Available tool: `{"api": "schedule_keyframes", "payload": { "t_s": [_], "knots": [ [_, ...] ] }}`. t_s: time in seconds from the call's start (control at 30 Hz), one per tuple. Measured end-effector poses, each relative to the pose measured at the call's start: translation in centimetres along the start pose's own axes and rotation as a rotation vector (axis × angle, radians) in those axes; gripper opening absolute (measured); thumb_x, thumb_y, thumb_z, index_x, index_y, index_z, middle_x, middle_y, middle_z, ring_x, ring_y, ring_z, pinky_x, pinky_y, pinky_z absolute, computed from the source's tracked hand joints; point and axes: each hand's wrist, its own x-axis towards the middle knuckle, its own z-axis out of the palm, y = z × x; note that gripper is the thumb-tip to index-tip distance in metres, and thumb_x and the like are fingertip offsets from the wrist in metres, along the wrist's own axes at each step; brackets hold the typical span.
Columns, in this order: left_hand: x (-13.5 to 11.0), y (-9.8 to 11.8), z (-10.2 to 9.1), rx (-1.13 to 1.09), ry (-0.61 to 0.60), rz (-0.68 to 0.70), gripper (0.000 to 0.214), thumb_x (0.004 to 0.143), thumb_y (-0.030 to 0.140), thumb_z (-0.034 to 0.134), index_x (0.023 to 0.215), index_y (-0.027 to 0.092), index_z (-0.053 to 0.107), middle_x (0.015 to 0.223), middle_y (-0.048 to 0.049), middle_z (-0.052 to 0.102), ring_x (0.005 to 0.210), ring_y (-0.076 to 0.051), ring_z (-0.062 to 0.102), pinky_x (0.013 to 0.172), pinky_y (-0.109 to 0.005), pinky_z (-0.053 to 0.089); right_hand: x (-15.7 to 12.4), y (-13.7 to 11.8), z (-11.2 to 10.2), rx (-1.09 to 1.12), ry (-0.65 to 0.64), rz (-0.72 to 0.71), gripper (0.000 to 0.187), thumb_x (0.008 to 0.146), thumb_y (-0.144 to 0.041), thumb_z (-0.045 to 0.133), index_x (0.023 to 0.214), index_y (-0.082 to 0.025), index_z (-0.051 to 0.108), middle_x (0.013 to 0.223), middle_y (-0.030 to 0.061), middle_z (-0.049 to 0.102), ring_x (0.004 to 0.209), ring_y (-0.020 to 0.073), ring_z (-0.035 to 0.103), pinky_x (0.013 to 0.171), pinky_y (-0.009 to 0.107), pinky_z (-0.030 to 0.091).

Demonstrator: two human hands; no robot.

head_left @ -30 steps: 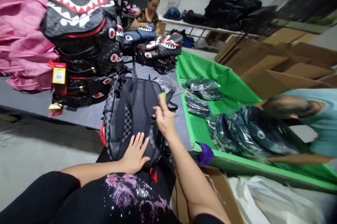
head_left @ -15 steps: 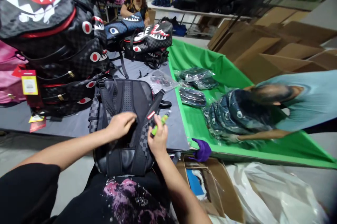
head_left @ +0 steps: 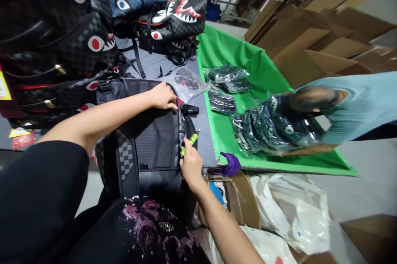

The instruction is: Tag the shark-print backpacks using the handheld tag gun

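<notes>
A black and grey checkered backpack [head_left: 164,140] lies with its padded back panel up at the table's near edge, against my lap. My left hand [head_left: 164,95] reaches across it, closed on its upper right edge beside the red trim. Lower down that side, my right hand [head_left: 191,165] is closed around a slim yellow-green hand tool [head_left: 190,143] with a pointed pale tip, close to the checkered side. A shoulder strap [head_left: 127,160] runs down the left of the panel. My left forearm hides part of the top.
Shark-mouth backpacks [head_left: 71,45] are stacked at the left, more [head_left: 173,20] behind. A clear plastic bag [head_left: 187,84] lies past my left hand. In the green-lined bin [head_left: 214,140], a co-worker [head_left: 350,107] handles bagged packs. Cardboard boxes [head_left: 297,49] stand beyond; a purple cloth [head_left: 230,165] hangs at the corner.
My left hand has moved from the panel's middle up and right to the backpack's edge. The backpack has turned, showing its right side more. My right hand keeps the tool. The view has tilted down.
</notes>
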Motion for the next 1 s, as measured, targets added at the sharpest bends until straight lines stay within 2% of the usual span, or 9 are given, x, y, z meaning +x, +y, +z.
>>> {"api": "schedule_keyframes", "payload": {
  "t_s": [0.17, 0.23, 0.3, 0.43, 0.53, 0.6, 0.7, 0.83, 1.0],
  "knots": [
    [-4.5, 2.5, -5.5, 0.009, 0.12, 0.149, 0.039, 0.093, 0.051, 0.053, 0.079, 0.019, 0.07, 0.076, -0.0055, 0.066, 0.078, -0.022, 0.058, 0.074, -0.038, 0.032, 1.0, -3.8, 1.9, 0.22, 0.337, 0.046, 0.055, 0.094, -0.011, 0.049, 0.146, -0.021, 0.033, 0.12, 0.0151, 0.065, 0.11, 0.0259, 0.061, 0.091, 0.042, 0.052],
    [-6.7, 3.2, -6.2, 0.012, 0.125, 0.161, 0.035, 0.091, 0.048, 0.057, 0.076, 0.02, 0.07, 0.077, -0.005, 0.064, 0.078, -0.021, 0.056, 0.075, -0.039, 0.031, 1.1, -5.3, 3.1, 0.273, 0.354, -0.033, 0.059, 0.091, -0.006, 0.05, 0.144, -0.024, 0.034, 0.13, 0.0157, 0.061, 0.122, 0.0269, 0.056, 0.096, 0.047, 0.049],
    [-8.0, 3.1, -5.6, 0.01, 0.102, 0.13, 0.036, 0.089, 0.05, 0.061, 0.073, 0.019, 0.069, 0.077, -0.0055, 0.063, 0.077, -0.02, 0.054, 0.075, -0.038, 0.032, 0.8, -6.2, 4.2, 0.3, 0.303, -0.089, 0.063, 0.087, -0.001, 0.049, 0.144, -0.025, 0.035, 0.139, 0.0174, 0.055, 0.131, 0.0287, 0.049, 0.099, 0.052, 0.047],
    [-8.2, -0.7, -3.6, 0.088, 0.063, 0.01, 0.05, 0.086, 0.063, 0.06, 0.07, 0.016, 0.07, 0.077, -0.0075, 0.062, 0.082, -0.021, 0.053, 0.081, -0.04, 0.034, 0.0, -6.4, 5.3, 0.285, 0.168, -0.104, 0.069, 0.082, 0.003, 0.045, 0.146, -0.022, 0.036, 0.143, 0.0208, 0.051, 0.131, 0.0323, 0.048, 0.096, 0.055, 0.047],
    [-7.6, -4.1, -4.2, 0.246, 0.09, -0.14, 0.049, 0.086, 0.062, 0.061, 0.068, 0.017, 0.071, 0.083, -0.0074, 0.062, 0.092, -0.025, 0.053, 0.095, -0.046, 0.034, -0.3, -5.7, 5.2, 0.292, 0.115, -0.085, 0.074, 0.083, 0.004, 0.043, 0.151, -0.022, 0.031, 0.142, 0.0209, 0.053, 0.128, 0.0344, 0.052, 0.09, 0.052, 0.05],
    [-7.6, -4.5, -4.9, 0.284, 0.115, -0.173, 0.042, 0.086, 0.056, 0.065, 0.069, 0.018, 0.072, 0.092, -0.008, 0.064, 0.102, -0.027, 0.053, 0.104, -0.051, 0.029, -0.1, -5.2, 4.9, 0.323, 0.127, -0.071, 0.073, 0.086, 0.002, 0.042, 0.154, -0.023, 0.028, 0.14, 0.0202, 0.055, 0.127, 0.0344, 0.054, 0.089, 0.053, 0.05],
    [-8.2, -2.0, -4.8, 0.178, 0.133, -0.084, 0.041, 0.081, 0.058, 0.07, 0.075, 0.018, 0.073, 0.103, -0.0104, 0.065, 0.106, -0.029, 0.053, 0.107, -0.05, 0.03, 0.6, -4.8, 4.4, 0.423, 0.205, -0.032, 0.065, 0.094, -0.007, 0.047, 0.155, -0.023, 0.029, 0.125, 0.0178, 0.066, 0.113, 0.0319, 0.063, 0.088, 0.052, 0.052],
    [-9.1, 2.1, -3.4, 0.005, 0.119, 0.009, 0.041, 0.077, 0.057, 0.074, 0.084, 0.017, 0.069, 0.083, -0.0072, 0.065, 0.086, -0.023, 0.057, 0.098, -0.045, 0.038, 2.3, -5.2, 3.9, 0.651, 0.231, 0.052, 0.051, 0.097, -0.025, 0.054, 0.147, -0.024, 0.043, 0.124, 0.0162, 0.066, 0.105, 0.0297, 0.068, 0.087, 0.049, 0.056],
    [-9.4, 3.4, -3.0, -0.017, 0.044, -0.062, 0.042, 0.069, 0.054, 0.082, 0.082, 0.016, 0.069, 0.078, -0.0073, 0.065, 0.086, -0.026, 0.058, 0.092, -0.045, 0.043, 5.0, -6.5, 2.6, 0.864, 0.319, 0.431, 0.024, 0.091, -0.035, 0.062, 0.109, -0.018, 0.06, 0.097, 0.0088, 0.07, 0.086, 0.0208, 0.069, 0.077, 0.035, 0.057]
  ]
}}
